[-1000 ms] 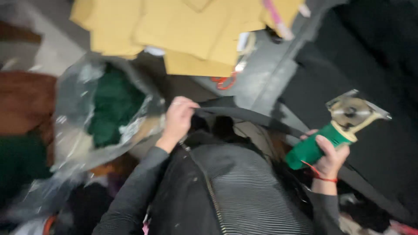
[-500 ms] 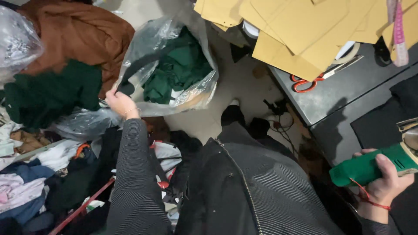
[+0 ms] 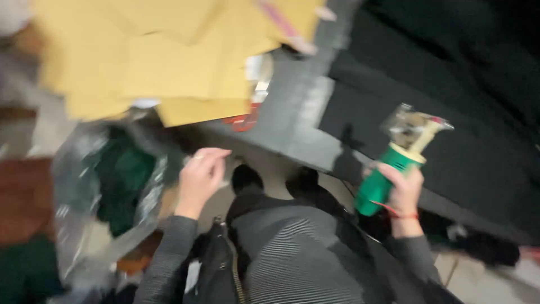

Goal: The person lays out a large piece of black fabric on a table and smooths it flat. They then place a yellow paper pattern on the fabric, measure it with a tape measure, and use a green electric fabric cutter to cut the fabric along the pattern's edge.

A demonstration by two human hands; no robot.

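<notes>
right hand [image 3: 404, 188] is wrapped tight round the green barrel of a handheld cutter [image 3: 394, 163] (round-blade type, metal guard at the top). the tool's long axis runs from near-left at the grip up to far-right at the blade head, tilted, with the head poking out over the edge of the dark table [image 3: 315, 107]. a red cord loops the wrist just under the grip.

left hand [image 3: 200, 177] is up at about the same height, well apart from the cutter and to its left. fingers are loosely curled, thumb toward fingertips as if pinching; cannot tell whether anything is in them (frame is motion-blurred).

black fabric [image 3: 450, 107] lies flat on the table, to the right and far side of the cutter head. so the right hand is clearly the nearer one to it, and the blade end already points that way.

just left of the left hand, lower down: a clear plastic bag [image 3: 84, 197] with green cloth [image 3: 121, 180] inside, on the floor. brown cloth [image 3: 22, 191] further left.

far side, overhanging the table's left end: a stack of tan card pieces [image 3: 157, 56]. red-handled scissors [image 3: 243, 121] peek out beneath them on the table.
</notes>
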